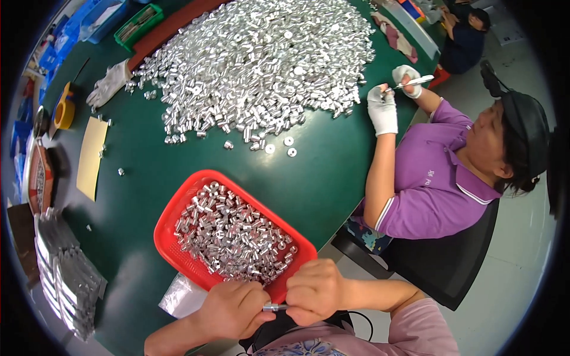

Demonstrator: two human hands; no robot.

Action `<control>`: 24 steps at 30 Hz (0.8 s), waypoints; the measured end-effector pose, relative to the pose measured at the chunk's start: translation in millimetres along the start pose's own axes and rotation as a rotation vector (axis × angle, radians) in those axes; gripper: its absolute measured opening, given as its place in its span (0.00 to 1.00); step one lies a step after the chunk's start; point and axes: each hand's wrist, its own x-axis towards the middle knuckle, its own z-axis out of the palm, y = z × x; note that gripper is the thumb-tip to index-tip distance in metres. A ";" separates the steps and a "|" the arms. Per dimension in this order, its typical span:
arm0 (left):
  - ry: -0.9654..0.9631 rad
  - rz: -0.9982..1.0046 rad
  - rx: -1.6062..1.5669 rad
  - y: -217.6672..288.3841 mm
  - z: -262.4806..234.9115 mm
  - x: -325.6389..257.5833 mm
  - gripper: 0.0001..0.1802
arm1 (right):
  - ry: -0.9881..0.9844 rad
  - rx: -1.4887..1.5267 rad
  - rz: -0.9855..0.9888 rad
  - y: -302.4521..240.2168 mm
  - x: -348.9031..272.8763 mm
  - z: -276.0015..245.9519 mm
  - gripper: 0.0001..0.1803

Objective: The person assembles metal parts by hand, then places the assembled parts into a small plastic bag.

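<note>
Metal part: small silver cylinder pinched between left hand and right hand, both grips pressed on its ends, at 6 o'clock.
Red tray: just beyond hands, filled with similar pieces.
Counter: green; large silver heap at 12 o'clock.
Co-worker: gloved hands at 2 o'clock, well apart.

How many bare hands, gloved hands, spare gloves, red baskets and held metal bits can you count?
Bare hands (left hand, right hand): 2
Co-worker's white-gloved hands: 2
Loose white fabric glove: 1
Red plastic mesh basket: 1
Small silver metal cylinder both bare hands pinch: 1
Total: 7
</note>
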 end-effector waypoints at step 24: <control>0.123 0.037 -0.081 10.4 20.2 -4.2 0.12 | -0.141 0.166 0.273 -13.5 -17.3 13.2 0.10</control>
